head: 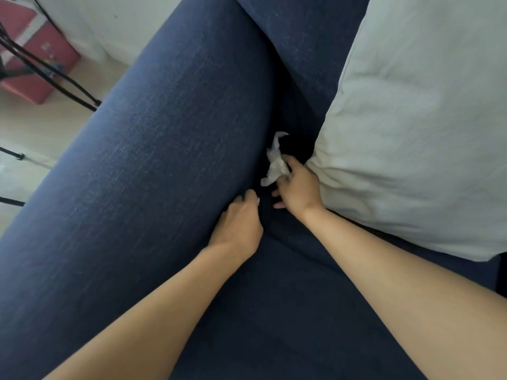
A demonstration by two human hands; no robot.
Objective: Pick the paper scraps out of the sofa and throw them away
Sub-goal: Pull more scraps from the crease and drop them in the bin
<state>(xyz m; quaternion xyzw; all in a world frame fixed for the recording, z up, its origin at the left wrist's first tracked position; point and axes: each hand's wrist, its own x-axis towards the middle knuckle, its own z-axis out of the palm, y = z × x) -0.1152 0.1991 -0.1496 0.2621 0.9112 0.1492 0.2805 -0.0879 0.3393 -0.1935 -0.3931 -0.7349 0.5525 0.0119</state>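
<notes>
White crumpled scrap point(275, 163) stands in the dark crack of the sofa point(153, 165), between the padded arm and the seat. It lies at the fingertips of the right hand point(297, 187): the thumb and forefinger pinch its lower part, and the rest of the paper rises away from the hand, up the crack. The other fingers of that hand are loosely spread, pointing down toward the seat. The back of the right hand touches the corner of a pale pillow point(422, 111), which lies on the seat to that hand's right.

Just left of the right hand, and a little nearer the person, the left hand point(238, 223) rests on the edge of the sofa arm with its fingers curled against the blue cloth; it holds nothing. The two hands are near but apart, the crack running between them. Far left of the left hand, past the sofa arm, a red box point(33, 58) sits on the floor behind thin black cables point(49, 69).
</notes>
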